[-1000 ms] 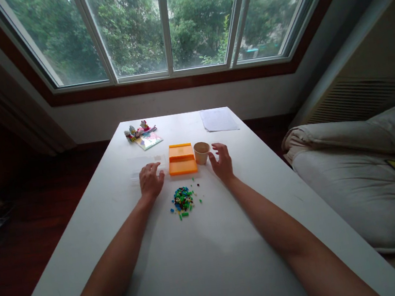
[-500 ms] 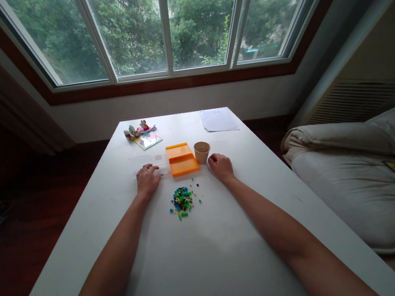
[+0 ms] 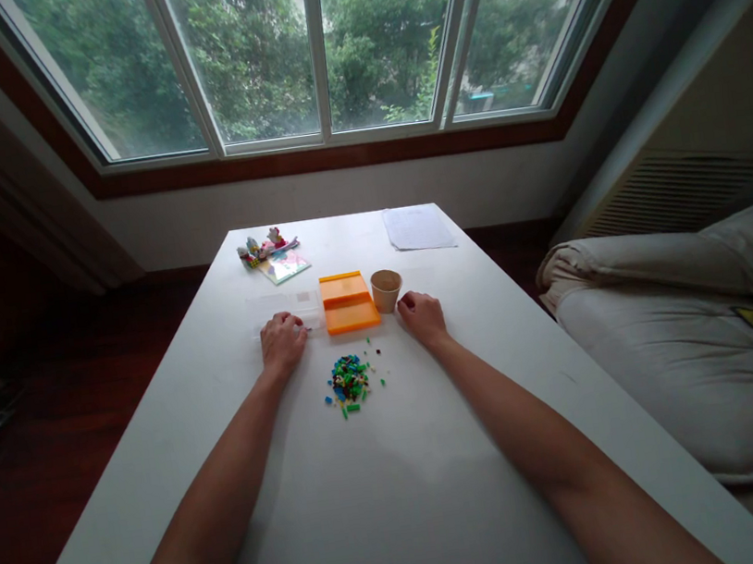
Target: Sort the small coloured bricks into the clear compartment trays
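Right hand point(image 3: 423, 317) since curled shut beside cup point(image 3: 386, 289); left hand point(image 3: 282, 342) grip hidden, on clear lid point(image 3: 283, 313).

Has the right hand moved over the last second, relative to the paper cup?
Yes. The right hand was open and raised beside the paper cup; now it is curled shut and resting on the table, just right of the cup.

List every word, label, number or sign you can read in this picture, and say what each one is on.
No text can be read.
Sheet of paper at the table's far edge: faint print, too small to read.
Colourful leaflet beside the small toy figures: printing blurred, unreadable.
Orange tray, paper cup, clear box by the left hand, right hand and small bricks: no lettering visible.
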Available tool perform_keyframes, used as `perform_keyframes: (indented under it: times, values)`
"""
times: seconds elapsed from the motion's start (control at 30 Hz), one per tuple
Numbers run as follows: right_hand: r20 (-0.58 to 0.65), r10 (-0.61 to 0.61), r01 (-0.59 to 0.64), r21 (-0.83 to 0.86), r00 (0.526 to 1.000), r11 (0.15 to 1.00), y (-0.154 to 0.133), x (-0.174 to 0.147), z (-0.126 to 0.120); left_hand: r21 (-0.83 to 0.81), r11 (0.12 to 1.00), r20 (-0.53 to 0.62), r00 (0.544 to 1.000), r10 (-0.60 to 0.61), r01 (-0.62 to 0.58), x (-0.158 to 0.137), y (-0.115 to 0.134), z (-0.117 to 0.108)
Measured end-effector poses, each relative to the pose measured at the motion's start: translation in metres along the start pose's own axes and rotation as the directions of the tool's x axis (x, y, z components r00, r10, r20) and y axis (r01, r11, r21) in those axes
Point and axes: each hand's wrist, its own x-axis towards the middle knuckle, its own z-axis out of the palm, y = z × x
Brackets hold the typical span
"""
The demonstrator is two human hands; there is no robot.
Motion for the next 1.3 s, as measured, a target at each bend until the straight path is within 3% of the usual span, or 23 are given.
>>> perform_keyframes:
  times: [0.27,0.77,0.97,1.03,1.17,1.3]
  values:
    - [0.005,0.001,-0.001,-0.007,1.000,1.000,-0.001,0.000,0.000,0.025,0.999,0.014,0.999,-0.037,0.037,0.000,0.004,-0.005]
    - [-0.012,-0.012,0.012,0.027,1.000,1.000,0.002,-0.001,0.002,0.013,0.999,-0.004,0.999,0.032,-0.032,0.005,0.000,0.000]
    - [-0.248,-0.066,0.103,0.138,0.967,0.985,-0.001,-0.004,-0.008,-0.007,0.998,-0.032,0.998,0.059,-0.059,0.005,-0.001,-0.002]
    - [-0.277,-0.100,0.150,0.165,0.956,0.975,-0.003,-0.007,-0.012,-0.017,0.998,-0.059,0.996,0.062,-0.063,0.004,0.001,-0.005]
    - [-0.172,-0.190,0.218,0.164,0.967,0.962,-0.014,-0.015,-0.016,-0.054,0.994,-0.103,0.991,0.091,-0.097,-0.003,0.015,-0.017]
    - [0.017,-0.263,0.259,0.116,0.965,0.959,-0.028,-0.026,-0.017,-0.116,0.973,0.006,0.980,0.201,-0.199,-0.014,0.032,-0.028]
